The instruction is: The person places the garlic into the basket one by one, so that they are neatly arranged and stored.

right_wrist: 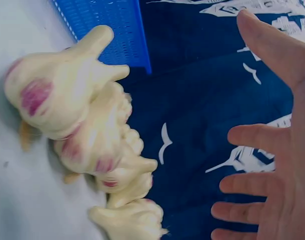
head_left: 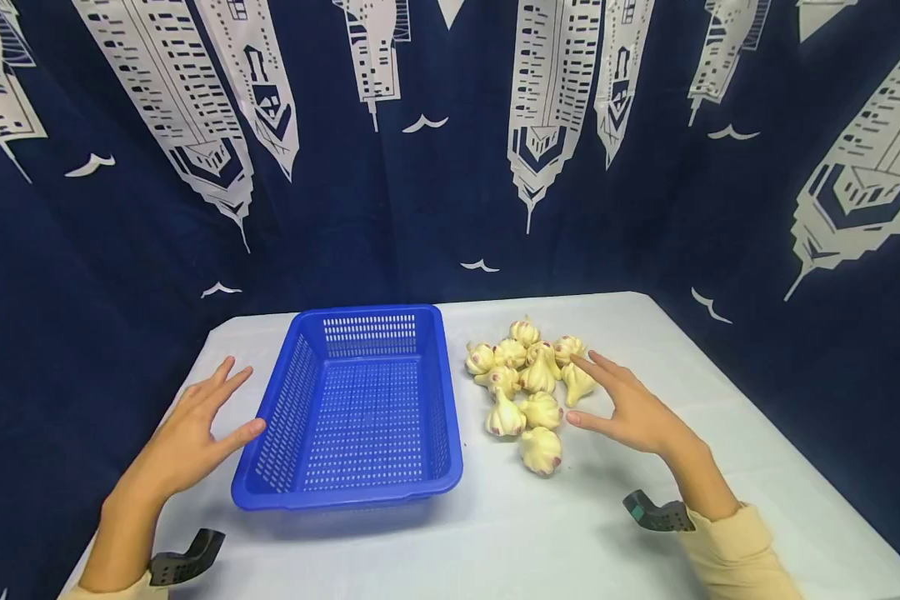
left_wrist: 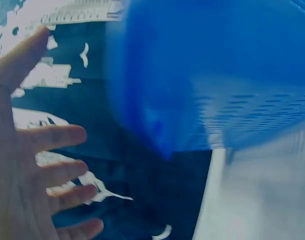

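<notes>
A blue plastic basket (head_left: 371, 425) with slotted walls stands on the table, with nothing inside it. My left hand (head_left: 187, 442) hovers by its left side, fingers spread, holding nothing; the left wrist view shows the basket (left_wrist: 217, 50) blurred beside the spread fingers. To the right of the basket lies a cluster of several garlic bulbs (head_left: 542, 412), pale with purplish patches. My right hand (head_left: 633, 412) is just right of the cluster with its fingers extended and nothing held. In the right wrist view the garlic bulbs (right_wrist: 52, 95) appear apart from that hand.
A white cloth (head_left: 495, 542) covers the table. Behind and around it hangs a dark blue curtain (head_left: 420, 217) printed with white buildings and birds. A dark strap-like device (head_left: 187, 560) sits at the left wrist, and another wrist device (head_left: 658, 512) at the right.
</notes>
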`<state>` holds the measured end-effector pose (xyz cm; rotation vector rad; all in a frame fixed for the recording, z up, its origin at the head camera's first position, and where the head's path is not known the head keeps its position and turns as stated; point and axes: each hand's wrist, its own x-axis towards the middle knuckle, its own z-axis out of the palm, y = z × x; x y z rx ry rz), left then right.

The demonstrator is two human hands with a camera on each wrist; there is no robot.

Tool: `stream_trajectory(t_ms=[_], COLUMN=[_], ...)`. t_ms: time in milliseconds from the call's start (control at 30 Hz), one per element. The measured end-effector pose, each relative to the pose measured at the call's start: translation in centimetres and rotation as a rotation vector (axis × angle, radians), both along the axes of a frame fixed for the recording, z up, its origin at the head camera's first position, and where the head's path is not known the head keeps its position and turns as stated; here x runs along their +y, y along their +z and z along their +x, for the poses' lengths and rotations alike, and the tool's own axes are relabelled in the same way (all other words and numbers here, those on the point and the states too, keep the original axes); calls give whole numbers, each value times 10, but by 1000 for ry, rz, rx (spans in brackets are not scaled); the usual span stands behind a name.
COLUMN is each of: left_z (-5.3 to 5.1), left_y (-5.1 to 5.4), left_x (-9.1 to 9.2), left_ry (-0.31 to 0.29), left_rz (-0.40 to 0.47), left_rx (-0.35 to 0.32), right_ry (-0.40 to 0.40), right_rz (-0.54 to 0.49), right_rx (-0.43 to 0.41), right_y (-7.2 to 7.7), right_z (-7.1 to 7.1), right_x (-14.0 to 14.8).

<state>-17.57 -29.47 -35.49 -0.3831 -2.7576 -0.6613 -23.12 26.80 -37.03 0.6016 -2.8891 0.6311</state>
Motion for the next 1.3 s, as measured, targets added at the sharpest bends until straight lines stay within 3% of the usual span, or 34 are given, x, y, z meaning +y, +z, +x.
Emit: stream_trajectory(t_ms=[133, 267, 367, 633, 867, 1167, 1300], left_z=[-8, -17, -24, -38, -43, -52, -53], left_y=[-16, -32, -43, -69, -79, -94, -98], left_x=[-3, -5, -8, -18, -18, -11, -7], left_ry=[-13, -28, -69, -201, -226, -293, -296], left_rz=[113, 189, 261, 490, 584, 655, 681], left_rx=[97, 235, 326, 452, 411, 473, 456], right_ry=[-4, -8, -2, 52, 91, 105, 116], right_rz=[-72, -156, -213, -329, -368, -368, -365], right_rx=[46, 113, 150, 212, 292, 260, 232], right_y=[-14, -26, -35, -57, -67, -76, -79], right_z=[-1, -2, -3, -4, -2, 0, 1], right_x=[1, 0, -3, -10, -17, -18, -18])
